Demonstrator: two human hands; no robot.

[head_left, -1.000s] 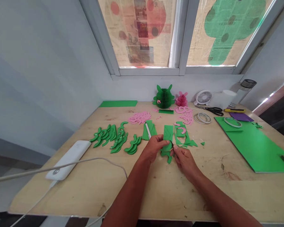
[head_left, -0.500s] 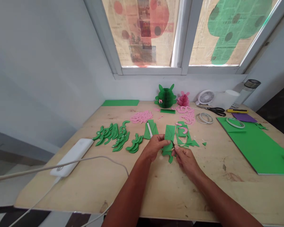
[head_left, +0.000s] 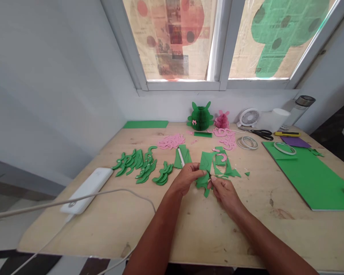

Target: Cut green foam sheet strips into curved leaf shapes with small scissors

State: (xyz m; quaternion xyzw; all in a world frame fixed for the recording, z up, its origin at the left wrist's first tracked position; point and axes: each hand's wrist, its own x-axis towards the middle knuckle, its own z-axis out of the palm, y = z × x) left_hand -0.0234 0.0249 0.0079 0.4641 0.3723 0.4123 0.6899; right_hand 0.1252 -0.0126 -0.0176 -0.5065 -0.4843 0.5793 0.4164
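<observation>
My left hand [head_left: 188, 176] pinches a strip of green paper [head_left: 206, 161] between thumb and fingers. Faint curved outlines are drawn on the strip, and its lower end is cut into a wavy edge. My right hand [head_left: 223, 190] is closed round scissors [head_left: 209, 174]; only their dark, narrow tips show, at the paper's right edge, and the handles are hidden in the fingers. Just beyond my left hand, a white pen [head_left: 181, 157] rests on another green piece [head_left: 188, 152]. Green offcuts [head_left: 231, 172] with a pink curved piece [head_left: 222, 157] lie beyond my right hand.
Stacks of curved green cutouts [head_left: 145, 170] and a white power bank [head_left: 87, 190] with a cable lie left. Pink cutouts [head_left: 172, 141] sit farther back. At right are tape rolls [head_left: 247, 143], black-handled scissors [head_left: 264, 134], a yellow cutter [head_left: 287, 134] and a green sheet [head_left: 318, 183].
The green strip has tilted slightly between my hands, and its lower cut end has shifted a little. Both hands stay in nearly the same place.
</observation>
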